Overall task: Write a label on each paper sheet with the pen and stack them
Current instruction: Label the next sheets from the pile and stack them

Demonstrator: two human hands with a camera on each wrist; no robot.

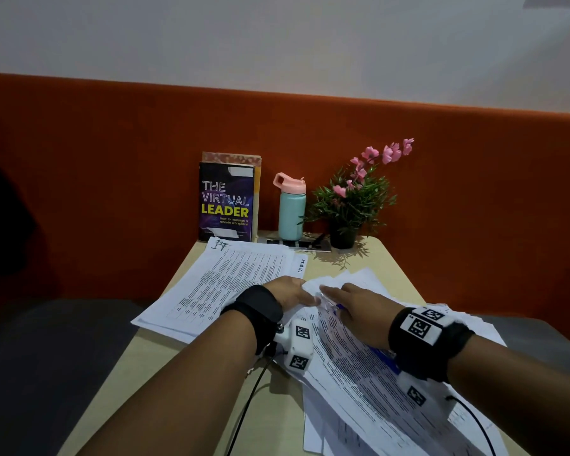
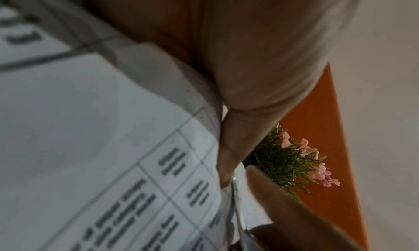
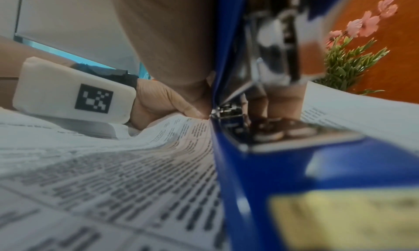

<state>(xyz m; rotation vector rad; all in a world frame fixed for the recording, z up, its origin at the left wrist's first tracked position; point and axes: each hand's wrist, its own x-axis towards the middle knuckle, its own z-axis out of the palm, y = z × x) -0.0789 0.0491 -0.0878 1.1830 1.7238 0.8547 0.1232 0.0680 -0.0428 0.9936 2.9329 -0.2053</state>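
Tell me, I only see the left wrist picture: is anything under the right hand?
Observer: Yes. In the right wrist view the right hand rests on a blue tool with shiny metal parts. I cannot tell what it is.
Operator: Is there a pile with writing on it?
Observer: The head view shows a stack of sheets on the left, with handwriting at its far corner.
Operator: What stands behind the papers?
Observer: A book and a teal bottle with a pink lid, against the orange backrest.
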